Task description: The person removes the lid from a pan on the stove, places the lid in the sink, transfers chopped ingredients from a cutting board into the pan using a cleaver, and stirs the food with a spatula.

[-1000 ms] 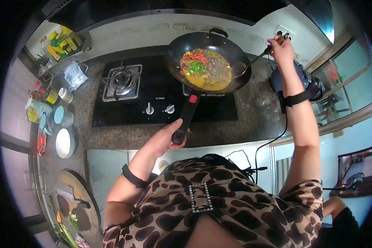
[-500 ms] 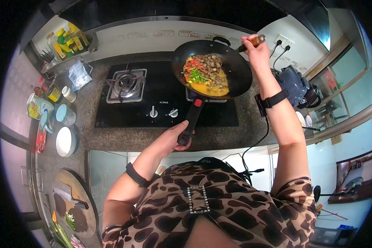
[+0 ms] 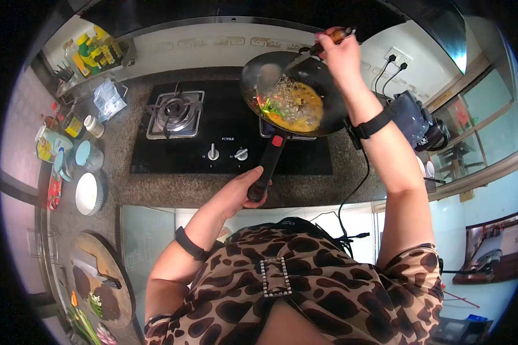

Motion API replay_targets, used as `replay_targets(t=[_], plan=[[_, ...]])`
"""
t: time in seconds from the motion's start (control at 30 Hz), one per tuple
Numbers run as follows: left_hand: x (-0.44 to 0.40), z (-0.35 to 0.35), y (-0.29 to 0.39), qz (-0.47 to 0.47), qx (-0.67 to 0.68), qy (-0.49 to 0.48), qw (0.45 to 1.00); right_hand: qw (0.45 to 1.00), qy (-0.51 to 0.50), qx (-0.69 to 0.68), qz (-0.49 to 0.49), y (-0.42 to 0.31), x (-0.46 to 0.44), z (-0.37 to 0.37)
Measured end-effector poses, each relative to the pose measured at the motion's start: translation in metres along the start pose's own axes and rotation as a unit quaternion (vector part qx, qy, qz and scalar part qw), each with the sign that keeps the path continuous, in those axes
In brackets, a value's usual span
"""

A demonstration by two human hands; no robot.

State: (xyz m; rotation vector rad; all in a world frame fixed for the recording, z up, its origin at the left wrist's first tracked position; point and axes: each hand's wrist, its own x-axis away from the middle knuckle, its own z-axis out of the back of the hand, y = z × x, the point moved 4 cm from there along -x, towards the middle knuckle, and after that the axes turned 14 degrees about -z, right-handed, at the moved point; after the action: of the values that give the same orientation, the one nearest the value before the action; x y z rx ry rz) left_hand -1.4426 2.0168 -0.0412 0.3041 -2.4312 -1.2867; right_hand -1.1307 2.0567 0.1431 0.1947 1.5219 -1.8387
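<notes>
My left hand [image 3: 242, 187] is wrapped round the black handle of the wok [image 3: 332, 112], which sits over the right burner. Inside the wok lie small dark-shelled pieces in yellow liquid [image 3: 305, 109], with chopped red and green peppers [image 3: 267, 107] at the left. My right hand [image 3: 342, 57], raised above the wok's far right side, grips the wooden handle of a metal spatula [image 3: 306, 56]. The spatula's rounded head is inside the wok, near its upper left wall. Some steam blurs the food.
The left burner [image 3: 175, 115] bears no pan. On the left counter stand a white bowl [image 3: 90, 194], a lidded container [image 3: 89, 156], bottles and a round cutting board [image 3: 124, 282] with a cleaver [image 3: 95, 270]. A dark blue appliance [image 3: 406, 121] is at right; a black cable [image 3: 360, 192] hangs nearby.
My right hand has moved up and left, bringing the spatula's head to the wok's left side. The food has shifted and spread in the liquid. My left hand stays on the handle.
</notes>
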Motion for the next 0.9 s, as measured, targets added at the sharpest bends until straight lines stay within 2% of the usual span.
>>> replay_targets(t=[0.17,0.23,0.33,0.4,0.43,0.47,0.5,0.57,0.63,0.73,0.77,0.83,0.87,0.9], plan=[[0.003,-0.005,0.005,0.008,-0.019,0.008,1.000,0.998,-0.024,0.007,-0.052,0.023,0.008,-0.005],[0.004,-0.009,0.007,0.017,0.001,0.093,0.996,0.998,-0.019,0.041,-0.050,0.026,0.009,0.003],[0.002,-0.003,0.004,0.000,-0.018,0.024,1.000,0.996,-0.022,0.083,-0.014,0.027,0.004,0.021],[0.002,-0.001,0.004,-0.004,-0.015,0.016,1.000,0.997,-0.027,0.071,-0.028,0.007,-0.001,0.049],[0.002,-0.001,0.003,-0.007,-0.010,0.009,1.000,0.994,-0.001,0.108,-0.028,-0.002,-0.006,0.066],[0.002,-0.002,0.004,-0.006,-0.009,0.010,1.000,0.994,-0.026,0.100,-0.021,-0.006,-0.012,0.079],[0.003,-0.003,0.006,-0.008,-0.009,0.006,1.000,0.994,-0.053,0.093,-0.013,-0.005,-0.018,0.091],[0.003,-0.004,0.005,-0.009,-0.009,0.003,1.000,0.977,-0.022,0.210,0.008,0.011,-0.033,0.109],[0.002,-0.003,0.004,-0.005,-0.018,0.004,1.000,0.976,-0.014,0.217,-0.002,0.034,-0.043,0.119],[0.003,-0.002,0.004,-0.001,-0.033,0.014,0.999,0.983,0.020,0.175,-0.040,0.081,-0.057,0.123],[0.003,-0.003,0.004,-0.003,-0.033,0.019,0.999,0.980,0.013,0.175,-0.098,0.114,-0.068,0.122],[0.004,-0.006,0.006,-0.001,-0.023,0.030,0.999,0.969,-0.004,-0.057,-0.242,0.130,-0.051,0.109],[0.004,-0.006,0.007,-0.005,-0.024,0.033,0.999,0.952,-0.045,-0.077,-0.292,0.130,-0.046,0.104],[0.005,-0.006,0.007,-0.009,-0.022,0.028,0.999,0.952,-0.048,-0.079,-0.291,0.130,-0.042,0.099]])
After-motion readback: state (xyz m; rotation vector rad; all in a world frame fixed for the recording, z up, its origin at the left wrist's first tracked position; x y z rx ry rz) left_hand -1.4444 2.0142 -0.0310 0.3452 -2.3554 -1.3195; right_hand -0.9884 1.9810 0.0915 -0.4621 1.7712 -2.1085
